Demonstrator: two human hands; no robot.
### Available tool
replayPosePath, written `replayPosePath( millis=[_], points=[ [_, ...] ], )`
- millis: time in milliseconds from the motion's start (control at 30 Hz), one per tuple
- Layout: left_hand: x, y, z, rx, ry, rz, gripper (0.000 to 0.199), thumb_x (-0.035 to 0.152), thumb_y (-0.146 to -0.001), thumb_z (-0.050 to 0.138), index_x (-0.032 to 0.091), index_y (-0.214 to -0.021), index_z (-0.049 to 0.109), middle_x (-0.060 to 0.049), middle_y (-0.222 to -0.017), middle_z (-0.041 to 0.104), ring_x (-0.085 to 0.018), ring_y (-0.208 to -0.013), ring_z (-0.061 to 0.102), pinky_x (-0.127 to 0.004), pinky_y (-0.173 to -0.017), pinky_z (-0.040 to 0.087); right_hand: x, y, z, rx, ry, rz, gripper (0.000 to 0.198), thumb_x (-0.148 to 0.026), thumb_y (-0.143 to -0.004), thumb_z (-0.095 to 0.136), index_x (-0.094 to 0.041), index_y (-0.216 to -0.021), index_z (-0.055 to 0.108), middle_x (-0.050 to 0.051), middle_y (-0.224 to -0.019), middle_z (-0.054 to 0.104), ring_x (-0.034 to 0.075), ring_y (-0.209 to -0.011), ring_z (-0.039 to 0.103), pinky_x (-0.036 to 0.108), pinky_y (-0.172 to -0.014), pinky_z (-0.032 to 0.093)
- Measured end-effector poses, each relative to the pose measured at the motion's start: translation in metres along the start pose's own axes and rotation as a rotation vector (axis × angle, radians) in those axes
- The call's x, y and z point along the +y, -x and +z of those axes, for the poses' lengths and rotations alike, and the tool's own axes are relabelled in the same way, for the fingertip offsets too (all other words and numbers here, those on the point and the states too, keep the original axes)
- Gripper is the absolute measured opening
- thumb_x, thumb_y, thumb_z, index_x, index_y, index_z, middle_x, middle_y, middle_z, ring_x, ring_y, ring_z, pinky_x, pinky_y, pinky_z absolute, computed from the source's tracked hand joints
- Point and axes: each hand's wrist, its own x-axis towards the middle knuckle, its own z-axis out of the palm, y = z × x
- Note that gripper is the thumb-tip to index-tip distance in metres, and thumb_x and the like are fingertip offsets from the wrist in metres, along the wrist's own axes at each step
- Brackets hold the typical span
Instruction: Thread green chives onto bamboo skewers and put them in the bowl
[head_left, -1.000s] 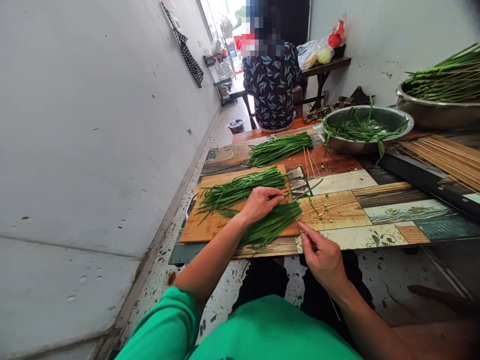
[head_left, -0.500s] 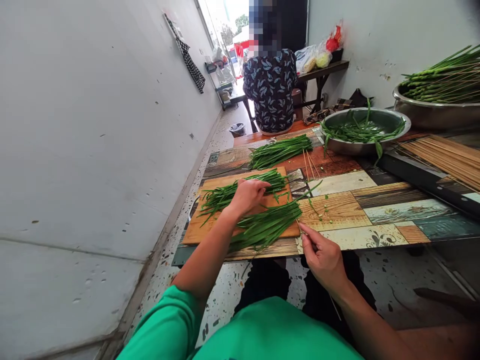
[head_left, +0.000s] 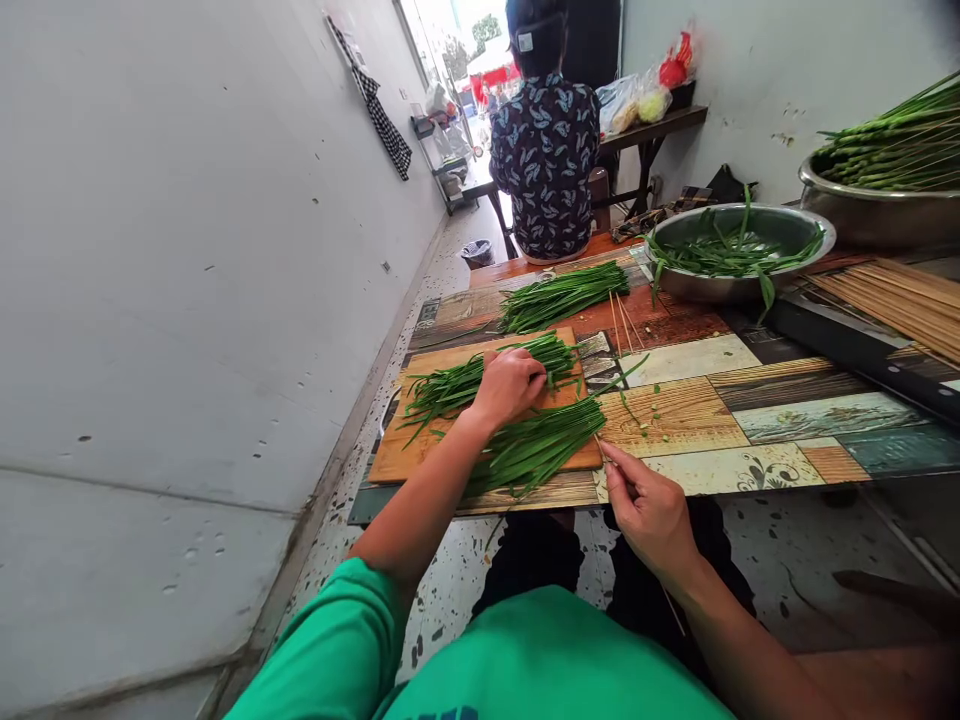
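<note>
Well beyond the left fingers (head_left: 535, 369), a person (head_left: 545, 175) sits facing away; left of the fingers, a bin (head_left: 478, 256) and hanging checkered cloth (head_left: 387, 128); to the right, plastic bags (head_left: 636, 106).

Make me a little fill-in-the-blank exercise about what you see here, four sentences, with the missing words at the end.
1. The ____ hand holds a thin stick.
2. The left hand is above a cutting board that rests on a ____.
3. The camera wearer's left sleeve is ____ in colour.
4. The checkered cloth hangs against the ____.

Missing words: right; table; green; wall.
</note>
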Motion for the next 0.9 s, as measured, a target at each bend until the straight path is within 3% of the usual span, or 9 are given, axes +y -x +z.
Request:
replayPosePath(
  millis=[400, 633, 900],
  points=[
    [0.012, 0.011, -0.004, -0.101, 0.241, -0.048, 0.020, 0.025, -0.083, 0.053, 0.017, -0.083, 0.071, -0.003, -0.077, 0.071, -0.014, -0.069, 0.061, -0.025, -0.070, 0.039, 0.000, -0.001, 0.001, 0.002, 0.006, -0.007, 0.031, -0.022, -0.087, 0.047, -0.018, -0.110, 0.068, 0.007, -0.096, 0.074, 0.018, -0.077, 0.071, 0.028, -0.071, 0.058],
    [0.022, 0.012, -0.004, -0.099, 0.307, -0.044, 0.021, 0.022, -0.085, 0.049, 0.016, -0.081, 0.069, -0.003, -0.076, 0.070, -0.013, -0.069, 0.059, -0.023, -0.068, 0.038, 0.001, 0.000, 0.001, 0.011, 0.003, -0.027, 0.031, -0.020, -0.087, 0.047, -0.016, -0.110, 0.068, 0.008, -0.095, 0.074, 0.018, -0.077, 0.071, 0.027, -0.071, 0.058],
    [0.020, 0.013, -0.004, 0.041, 0.153, -0.070, 0.018, 0.023, -0.085, 0.049, 0.017, -0.080, 0.065, -0.004, -0.084, 0.069, -0.017, -0.083, 0.062, -0.030, -0.080, 0.040, 0.000, 0.001, 0.001, -0.002, -0.016, 0.010, 0.031, -0.020, -0.087, 0.048, -0.016, -0.110, 0.068, 0.008, -0.095, 0.074, 0.020, -0.082, 0.071, 0.029, -0.071, 0.059]
  ],
)
